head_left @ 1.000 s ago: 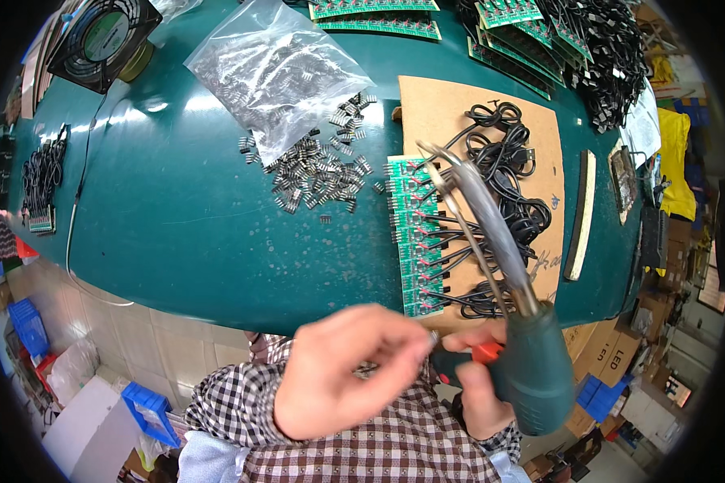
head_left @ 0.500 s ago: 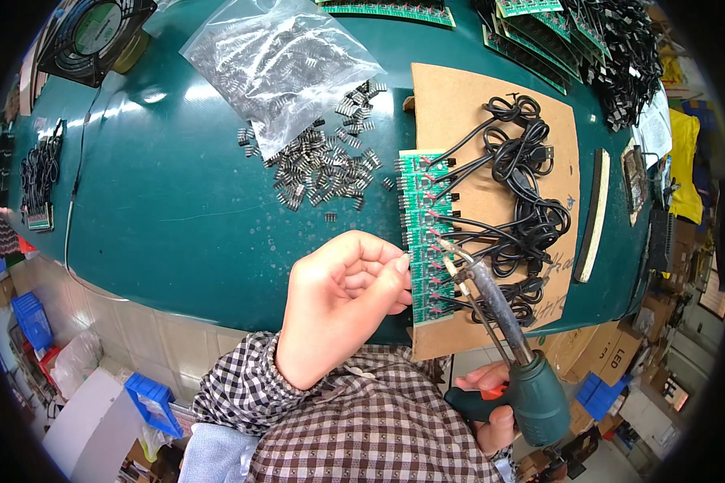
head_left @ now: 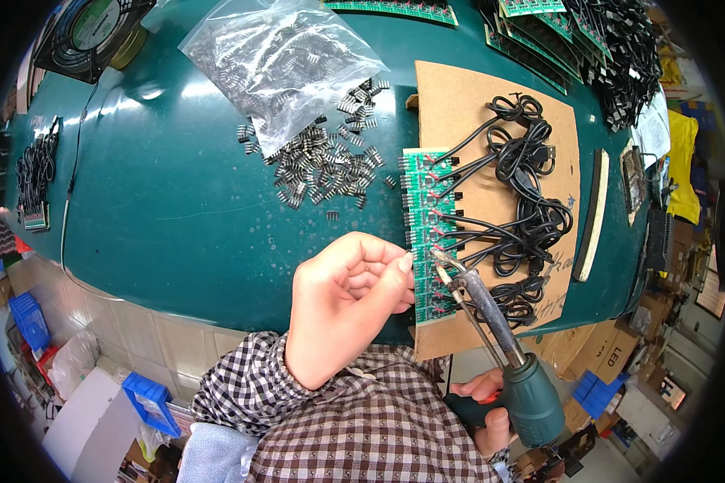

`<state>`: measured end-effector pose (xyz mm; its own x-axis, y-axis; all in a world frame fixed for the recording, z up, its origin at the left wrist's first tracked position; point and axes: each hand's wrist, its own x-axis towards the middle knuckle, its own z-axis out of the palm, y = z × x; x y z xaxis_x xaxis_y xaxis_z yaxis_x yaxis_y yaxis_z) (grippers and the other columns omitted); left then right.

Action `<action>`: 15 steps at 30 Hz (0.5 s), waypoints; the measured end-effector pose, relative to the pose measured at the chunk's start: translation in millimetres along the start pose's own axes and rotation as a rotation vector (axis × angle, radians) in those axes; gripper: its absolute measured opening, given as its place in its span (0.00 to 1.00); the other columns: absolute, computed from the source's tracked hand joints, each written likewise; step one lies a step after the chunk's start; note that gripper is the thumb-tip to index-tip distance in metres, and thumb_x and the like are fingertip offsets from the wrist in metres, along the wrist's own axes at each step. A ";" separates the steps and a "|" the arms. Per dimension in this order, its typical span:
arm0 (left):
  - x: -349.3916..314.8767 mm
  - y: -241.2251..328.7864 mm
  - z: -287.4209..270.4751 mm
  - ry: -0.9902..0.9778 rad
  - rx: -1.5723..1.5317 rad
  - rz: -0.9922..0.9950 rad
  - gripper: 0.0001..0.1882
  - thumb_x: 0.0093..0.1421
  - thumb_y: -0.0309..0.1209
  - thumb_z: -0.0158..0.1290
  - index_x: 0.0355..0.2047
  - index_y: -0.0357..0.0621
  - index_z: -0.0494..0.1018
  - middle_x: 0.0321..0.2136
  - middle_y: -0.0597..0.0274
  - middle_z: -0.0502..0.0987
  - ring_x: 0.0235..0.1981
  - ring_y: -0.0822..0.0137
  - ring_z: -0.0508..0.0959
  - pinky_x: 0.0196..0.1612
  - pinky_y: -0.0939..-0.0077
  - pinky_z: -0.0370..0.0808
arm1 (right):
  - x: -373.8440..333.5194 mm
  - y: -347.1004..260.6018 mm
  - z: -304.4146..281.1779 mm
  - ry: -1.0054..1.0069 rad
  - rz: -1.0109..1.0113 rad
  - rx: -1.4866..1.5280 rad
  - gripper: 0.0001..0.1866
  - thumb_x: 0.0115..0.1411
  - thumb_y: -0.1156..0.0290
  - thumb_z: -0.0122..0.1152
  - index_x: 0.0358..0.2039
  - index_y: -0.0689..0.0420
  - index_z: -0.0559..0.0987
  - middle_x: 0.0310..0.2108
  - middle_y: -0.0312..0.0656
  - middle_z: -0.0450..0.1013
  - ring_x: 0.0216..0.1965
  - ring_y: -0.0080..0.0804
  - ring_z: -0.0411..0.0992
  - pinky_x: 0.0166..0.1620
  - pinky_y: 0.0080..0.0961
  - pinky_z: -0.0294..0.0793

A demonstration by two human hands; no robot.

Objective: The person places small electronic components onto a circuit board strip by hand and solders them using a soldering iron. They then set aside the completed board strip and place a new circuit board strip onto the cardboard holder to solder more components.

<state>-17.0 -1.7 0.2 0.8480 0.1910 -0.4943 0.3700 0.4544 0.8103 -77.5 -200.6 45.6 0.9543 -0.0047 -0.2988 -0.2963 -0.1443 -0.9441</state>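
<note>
My right hand (head_left: 489,414) is wrapped round the grip of a dark green soldering gun (head_left: 533,402) with a red trigger. The gun's bent tip and thin feed tube reach over the lower half of a green circuit board panel (head_left: 427,193). At the panel's left edge, my left hand (head_left: 350,302) is closed in a pinch; whatever lies between thumb and forefinger is hidden. Small black pin headers line that edge. Black cables (head_left: 524,161) run from the panel's right side in tied coils. The panel and coils lie on a brown cardboard sheet (head_left: 451,97).
Loose pin headers (head_left: 318,169) are heaped beside a clear plastic bag (head_left: 282,64) of more. A fan (head_left: 93,32) stands at the far left, a cable bundle (head_left: 39,173) below it. Stacked boards (head_left: 532,48) and black cables fill the far right. A pale strip (head_left: 594,213) lies right of the cardboard.
The soldering gun's tip has shifted slightly left and down over the panel. My left hand keeps its pinch at the panel's edge.
</note>
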 end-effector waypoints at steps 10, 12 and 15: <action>-0.2 1.0 -2.3 -0.016 -0.034 -0.029 0.05 0.55 0.23 0.49 0.30 0.33 0.68 0.24 0.63 0.74 0.24 0.78 0.74 0.27 0.86 0.74 | -1.2 3.9 -4.0 0.002 0.011 0.063 0.26 0.52 0.55 0.55 0.35 0.69 0.62 0.25 0.45 0.62 0.28 0.34 0.67 0.33 0.36 0.77; -0.4 1.0 -2.7 -0.008 -0.027 -0.024 0.04 0.55 0.23 0.49 0.30 0.33 0.68 0.23 0.63 0.73 0.23 0.78 0.74 0.27 0.87 0.74 | -0.9 4.1 -3.6 -0.030 0.027 0.067 0.26 0.52 0.55 0.55 0.35 0.69 0.62 0.25 0.45 0.62 0.28 0.34 0.67 0.33 0.36 0.77; 1.3 1.5 -0.9 -0.017 -0.023 -0.027 0.04 0.55 0.23 0.49 0.30 0.33 0.68 0.23 0.64 0.73 0.23 0.79 0.74 0.26 0.87 0.74 | -0.9 3.0 -0.1 0.006 0.009 0.066 0.25 0.52 0.56 0.55 0.33 0.68 0.63 0.25 0.46 0.62 0.28 0.34 0.67 0.33 0.36 0.76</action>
<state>-15.7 0.0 0.5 0.8440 0.1637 -0.5108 0.3844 0.4796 0.7889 -79.3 -201.1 43.1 0.9519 -0.0121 -0.3062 -0.3061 -0.0790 -0.9487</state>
